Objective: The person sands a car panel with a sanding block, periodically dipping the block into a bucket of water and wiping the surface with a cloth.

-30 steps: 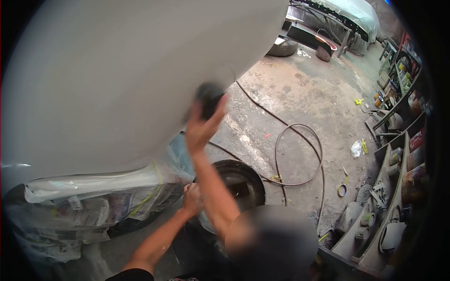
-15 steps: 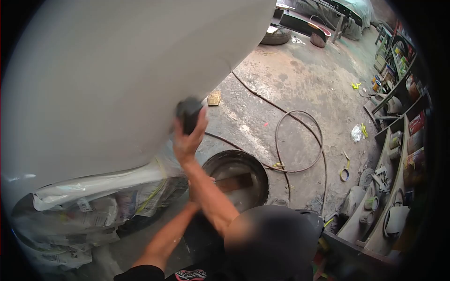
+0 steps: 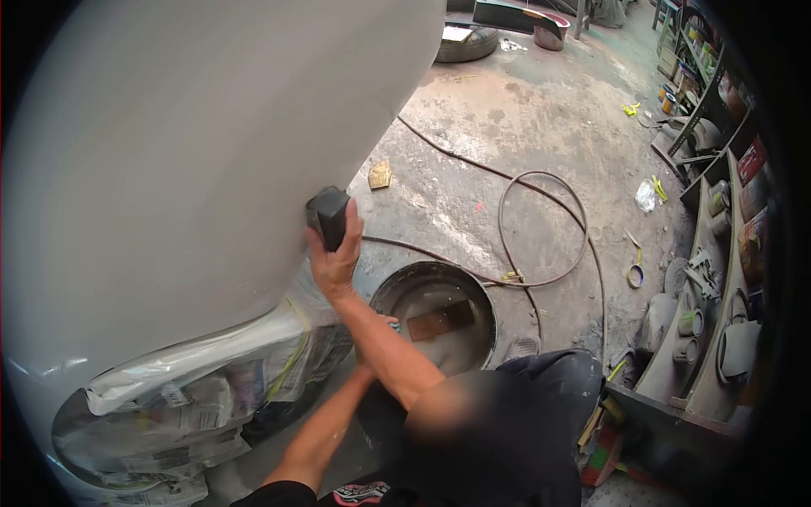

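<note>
The grey car panel [image 3: 186, 152] fills the left and centre of the view, curving down to its lower edge. Below that edge, the wheel area is covered with plastic sheet and newspaper [image 3: 194, 380].

The left hand [image 3: 372, 334] sits low, at the near rim of the basin, mostly hidden behind the right forearm; its grip cannot be determined. The left forearm rises from the bottom edge of the frame toward it.

The right hand [image 3: 336, 258] is raised against the lower right edge of the panel. Its fingers are closed around a dark sanding block [image 3: 328, 215], which is pressed flat onto the panel surface.

Right of the hands, a round black basin [image 3: 486, 325] stands on the concrete floor [image 3: 524, 127], holding cloudy water and a brown rectangular piece [image 3: 439, 319]. A hose [image 3: 541, 228] lies looped on the floor beyond the basin. A small yellow-brown piece [image 3: 380, 175] lies near the panel edge. At the far right, shelves [image 3: 718, 279] carry cans and jars.
</note>
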Motion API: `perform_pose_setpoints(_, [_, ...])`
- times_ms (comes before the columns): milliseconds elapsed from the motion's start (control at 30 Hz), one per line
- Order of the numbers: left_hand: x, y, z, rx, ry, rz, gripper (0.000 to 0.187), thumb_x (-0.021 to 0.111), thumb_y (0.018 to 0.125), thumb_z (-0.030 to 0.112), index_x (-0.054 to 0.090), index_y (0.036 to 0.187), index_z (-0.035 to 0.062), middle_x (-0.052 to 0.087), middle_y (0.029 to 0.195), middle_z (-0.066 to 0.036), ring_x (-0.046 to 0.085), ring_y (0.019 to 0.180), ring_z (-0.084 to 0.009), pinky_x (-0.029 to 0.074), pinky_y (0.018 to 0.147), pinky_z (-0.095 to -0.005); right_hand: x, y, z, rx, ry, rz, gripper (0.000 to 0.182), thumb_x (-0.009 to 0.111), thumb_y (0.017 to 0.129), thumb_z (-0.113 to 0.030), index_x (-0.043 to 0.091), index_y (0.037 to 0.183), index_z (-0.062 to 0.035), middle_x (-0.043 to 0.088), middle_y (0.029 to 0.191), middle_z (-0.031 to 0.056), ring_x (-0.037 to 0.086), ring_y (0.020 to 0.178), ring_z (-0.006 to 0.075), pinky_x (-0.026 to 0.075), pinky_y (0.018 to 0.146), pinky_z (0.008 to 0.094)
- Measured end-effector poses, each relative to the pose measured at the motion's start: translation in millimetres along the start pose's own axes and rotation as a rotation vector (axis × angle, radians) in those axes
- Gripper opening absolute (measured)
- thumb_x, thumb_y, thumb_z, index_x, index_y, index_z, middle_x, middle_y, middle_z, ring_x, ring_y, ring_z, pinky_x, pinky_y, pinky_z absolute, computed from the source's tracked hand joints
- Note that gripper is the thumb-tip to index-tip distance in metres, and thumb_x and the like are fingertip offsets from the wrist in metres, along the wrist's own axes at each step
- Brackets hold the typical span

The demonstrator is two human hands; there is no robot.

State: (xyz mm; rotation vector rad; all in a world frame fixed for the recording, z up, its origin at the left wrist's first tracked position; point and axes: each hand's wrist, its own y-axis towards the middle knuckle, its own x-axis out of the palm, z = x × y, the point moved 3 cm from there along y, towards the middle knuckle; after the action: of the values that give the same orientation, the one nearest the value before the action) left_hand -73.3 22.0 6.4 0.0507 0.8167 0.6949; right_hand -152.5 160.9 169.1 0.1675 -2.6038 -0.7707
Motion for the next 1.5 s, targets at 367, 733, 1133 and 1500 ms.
perform_pose_setpoints(367, [17.9, -18.4, -47.8, -0.216, 0.027, 0.025, 0.029, 0.073, 0.078, 0.008, 0.070, 0.106, 0.0159, 0.068, 0.104, -0.003, 0.061, 0.110, -0.0246, 0.037, 0.099, -0.0427, 7.5, 82.1, 2.1, -0.138, -0.148, 0.160, 0.076, 0.079, 0.089, -0.021, 0.040, 0.151, 0.0003, 0.051, 0.146, 0.0288, 0.059, 0.124, 0.0422, 0.049, 0.103, 0.0459])
perform_pose_setpoints(733, [-9.7, 12.7, 27.5, -0.057, 0.354, -0.047, 0.028, 0.074, 0.078, 0.006, 0.071, 0.105, 0.0134, 0.068, 0.103, -0.003, 0.061, 0.109, -0.0256, 0.038, 0.095, -0.0429, -9.3, 228.5, -5.1, 0.006, -0.086, 0.189, 0.069, 0.070, 0.098, -0.025, 0.035, 0.152, 0.0018, 0.057, 0.135, 0.0274, 0.059, 0.122, 0.0385, 0.049, 0.102, 0.0466])
perform_pose_setpoints(1133, [-8.5, 11.1, 23.1, -0.040, 0.354, -0.035, 0.021, 0.072, 0.080, 0.016, 0.068, 0.101, 0.0125, 0.065, 0.101, -0.003, 0.059, 0.106, -0.0252, 0.037, 0.096, -0.0422, 1.7, 200.2, -50.1, -0.032, 0.007, 0.071, 0.071, 0.071, 0.098, -0.030, 0.035, 0.151, 0.0018, 0.057, 0.131, 0.0277, 0.061, 0.114, 0.0384, 0.052, 0.095, 0.0472])
perform_pose_setpoints(1500, [-6.6, 4.7, 16.6, -0.067, 0.332, 0.061, 0.033, 0.075, 0.078, 0.019, 0.066, 0.109, 0.0117, 0.066, 0.109, -0.006, 0.058, 0.113, -0.0273, 0.038, 0.096, -0.0447, 10.0, 52.1, -87.1, -0.666, -0.151, -0.128, 0.077, 0.081, 0.081, -0.020, 0.048, 0.150, -0.0094, 0.064, 0.121, 0.0176, 0.063, 0.098, 0.0354, 0.049, 0.078, 0.0475])
